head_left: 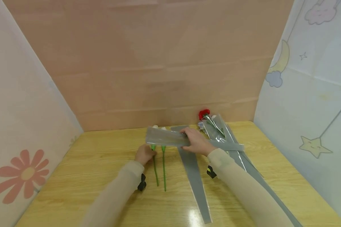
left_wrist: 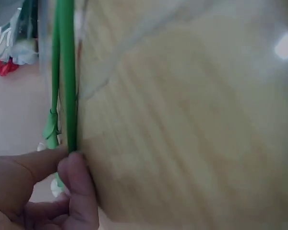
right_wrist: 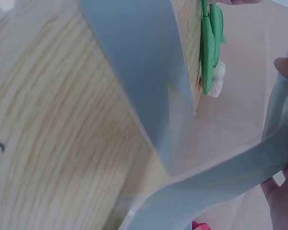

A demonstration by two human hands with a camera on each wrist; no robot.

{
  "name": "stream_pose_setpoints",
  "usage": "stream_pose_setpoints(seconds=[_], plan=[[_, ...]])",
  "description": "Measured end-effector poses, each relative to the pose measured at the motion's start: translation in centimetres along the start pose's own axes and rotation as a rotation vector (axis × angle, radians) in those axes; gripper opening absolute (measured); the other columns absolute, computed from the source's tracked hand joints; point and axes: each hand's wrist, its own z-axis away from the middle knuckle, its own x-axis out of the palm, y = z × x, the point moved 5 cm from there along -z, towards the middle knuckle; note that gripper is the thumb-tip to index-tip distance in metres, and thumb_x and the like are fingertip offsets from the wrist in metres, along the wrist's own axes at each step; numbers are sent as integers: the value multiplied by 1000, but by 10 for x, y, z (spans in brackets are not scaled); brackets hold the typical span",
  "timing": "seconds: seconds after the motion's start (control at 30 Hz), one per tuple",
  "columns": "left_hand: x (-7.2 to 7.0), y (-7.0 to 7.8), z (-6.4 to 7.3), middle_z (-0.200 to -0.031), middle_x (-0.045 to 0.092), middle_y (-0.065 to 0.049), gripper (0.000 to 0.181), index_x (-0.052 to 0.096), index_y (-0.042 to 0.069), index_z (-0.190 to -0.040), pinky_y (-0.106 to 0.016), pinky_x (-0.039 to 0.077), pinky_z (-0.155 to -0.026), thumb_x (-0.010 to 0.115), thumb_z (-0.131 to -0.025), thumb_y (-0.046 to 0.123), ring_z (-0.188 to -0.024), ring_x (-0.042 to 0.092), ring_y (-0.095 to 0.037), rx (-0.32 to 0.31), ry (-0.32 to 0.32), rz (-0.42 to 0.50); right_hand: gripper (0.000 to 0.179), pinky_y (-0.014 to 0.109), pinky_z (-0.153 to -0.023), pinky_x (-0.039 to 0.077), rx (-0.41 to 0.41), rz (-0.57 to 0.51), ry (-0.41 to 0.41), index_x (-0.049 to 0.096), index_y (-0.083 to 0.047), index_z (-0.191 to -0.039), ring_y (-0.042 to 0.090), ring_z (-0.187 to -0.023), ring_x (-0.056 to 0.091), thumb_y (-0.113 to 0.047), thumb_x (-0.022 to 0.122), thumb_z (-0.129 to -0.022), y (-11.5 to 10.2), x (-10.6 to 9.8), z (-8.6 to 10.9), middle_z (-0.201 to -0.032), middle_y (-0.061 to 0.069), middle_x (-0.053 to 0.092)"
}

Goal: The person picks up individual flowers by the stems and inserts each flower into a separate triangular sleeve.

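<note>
My left hand (head_left: 145, 154) pinches the green stem of a white artificial flower (head_left: 156, 171) between thumb and fingertips, just below its head. A second white flower (head_left: 164, 170) lies alongside, to the right. My right hand (head_left: 197, 142) grips a long translucent grey flower sleeve (head_left: 166, 137), raised crosswise above the table. In the head view its left end partly covers both white blooms. The right wrist view shows this sleeve (right_wrist: 221, 179) bending between thumb and fingers. Beneath it another grey sleeve (head_left: 194, 176) lies flat and tapers toward me.
At the back right, a red flower (head_left: 204, 114) in clear wrapping rests beside more sleeves (head_left: 261, 183), which stretch to the front right. The wooden table (head_left: 102, 151) meets a beige back wall (head_left: 147, 78) and printed side walls (head_left: 309, 94). Black bands (head_left: 142, 182) circle both wrists.
</note>
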Motion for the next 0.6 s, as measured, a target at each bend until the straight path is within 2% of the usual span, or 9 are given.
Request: stream_pose_setpoints(seconds=[0.03, 0.07, 0.17, 0.23, 0.3, 0.4, 0.47, 0.5, 0.6], plan=[[-2, 1, 0, -48, 49, -1, 44, 56, -4, -128, -22, 36, -40, 65, -86, 4, -40, 43, -12, 6, 14, 7, 62, 45, -97, 45, 2, -1, 0, 50, -7, -127, 24, -107, 58, -26, 82, -76, 0, 0, -1, -115, 8, 60], [-4, 1, 0, -49, 53, -3, 43, 58, -6, -127, -22, 38, -41, 65, -85, 1, -41, 48, -12, 0, 18, -10, 62, 45, -96, 45, 2, -4, 4, 50, -7, -126, 24, -106, 58, -25, 82, -76, -1, 1, -1, -115, 8, 61], [-13, -5, -1, -54, 63, -9, 24, 68, -10, -105, -23, 45, -47, 61, -83, -4, -45, 57, -14, -17, 24, -22, 62, 45, -96, 45, 8, -21, 5, 51, -7, -126, 25, -107, 58, -26, 82, -76, 0, 1, -2, -116, 9, 61], [-25, -9, 1, -57, 67, -11, 15, 71, -11, -89, -25, 49, -52, 60, -84, -3, -48, 62, -15, -23, 52, -23, 62, 44, -97, 46, 8, -34, 7, 51, -5, -126, 25, -107, 58, -26, 81, -77, 1, 1, -2, -117, 10, 61], [-42, -11, 4, -62, 69, -11, 19, 71, -11, -83, -28, 53, -59, 58, -89, 1, -53, 64, -15, -29, 101, 53, 62, 44, -97, 46, 11, -43, 18, 51, -4, -125, 25, -107, 59, -26, 82, -76, 2, 0, -2, -117, 10, 61], [-76, -2, 12, -69, 68, -8, 23, 68, -9, -98, -29, 57, -65, 57, -97, 10, -59, 66, -11, 12, 244, 217, 62, 42, -95, 47, 19, -57, 35, 53, -3, -124, 25, -105, 60, -25, 83, -75, 5, -3, -1, -116, 11, 62], [-102, 12, 21, -75, 66, -5, 23, 65, -7, -102, -27, 57, -65, 58, -98, 15, -62, 65, -9, 107, 395, 386, 62, 42, -95, 48, 28, -53, 43, 53, -3, -124, 25, -105, 60, -25, 83, -74, 7, -5, 1, -116, 10, 63], [-114, 22, 26, -76, 65, -4, 24, 64, -6, -102, -25, 57, -65, 60, -97, 16, -62, 65, -8, 177, 481, 487, 61, 42, -95, 48, 35, -55, 43, 54, -3, -124, 25, -105, 60, -25, 83, -75, 9, -6, 2, -116, 10, 63], [-145, 53, 47, -77, 62, -5, 21, 62, -6, -97, -22, 57, -63, 64, -93, 14, -63, 64, -9, 455, 718, 831, 62, 42, -95, 48, 53, -54, 38, 54, -4, -125, 24, -106, 60, -27, 82, -76, 12, -8, 4, -117, 9, 62]])
